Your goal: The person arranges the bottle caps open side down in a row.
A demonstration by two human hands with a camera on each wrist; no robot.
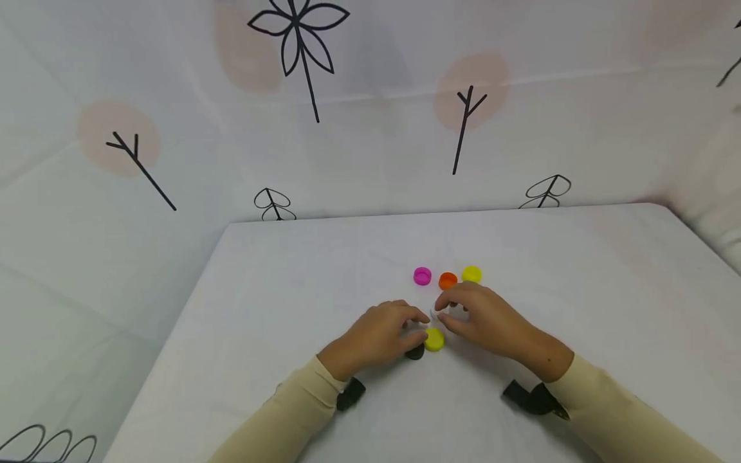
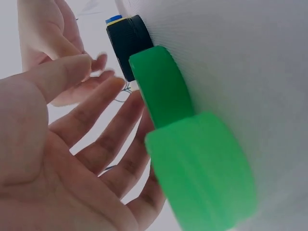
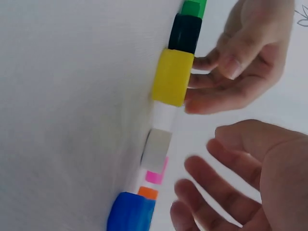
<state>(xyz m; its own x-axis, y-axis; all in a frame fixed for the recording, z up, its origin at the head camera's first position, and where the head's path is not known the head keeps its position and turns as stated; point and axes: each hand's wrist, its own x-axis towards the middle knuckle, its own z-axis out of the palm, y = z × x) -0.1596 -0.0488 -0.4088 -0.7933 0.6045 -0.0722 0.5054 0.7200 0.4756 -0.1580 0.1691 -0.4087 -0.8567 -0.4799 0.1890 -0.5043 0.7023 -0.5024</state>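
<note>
Head view has both hands well in from the tabletop's (image 1: pixel 289 276) far edge: left hand (image 1: pixel 377 334) by a black cap (image 1: pixel 415 352) and the nearer yellow cap (image 1: pixel 435 339), right hand (image 1: pixel 492 319) arched about a white cap (image 3: pixel 157 150). Fingers look loosely spread, gripping nothing. I'd judge the step to be adjusting that white cap; next calls for a gentle pinch. Left wrist shows two green caps (image 2: pixel 202 168), right wrist a blue cap (image 3: pixel 131 214), unseen from above.
</note>
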